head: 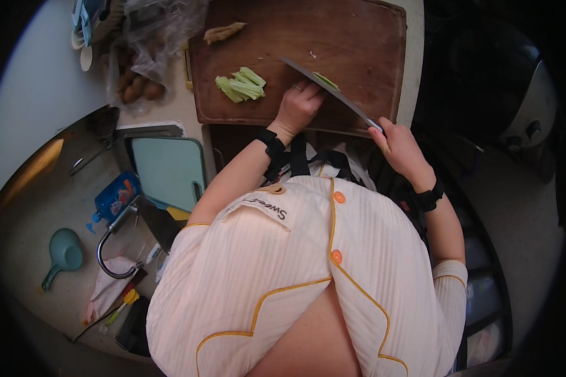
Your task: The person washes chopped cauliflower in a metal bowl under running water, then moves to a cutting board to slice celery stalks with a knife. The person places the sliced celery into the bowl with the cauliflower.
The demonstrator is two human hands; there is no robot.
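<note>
My right hand (401,151) grips the handle of a kitchen knife (330,92). Its blade slants up and to the left across a brown wooden cutting board (358,42). Bent at the fingers, my left hand (299,106) rests on the board close against the near side of the blade. The blade hides its fingertips, so I cannot tell what they hold. A thin pale-green vegetable slice (328,81) shows along the blade's far side. To the left lie several cut pale-green stalk pieces (241,86). A piece of ginger root (224,33) sits near the board's upper left.
Left of the board, a clear plastic bag (144,70) holds several round brown items. A sink with a light-green plastic board (170,165) and a faucet (104,245) lies left of me. Beyond stand a blue bottle (116,197) and a green dipper (66,249).
</note>
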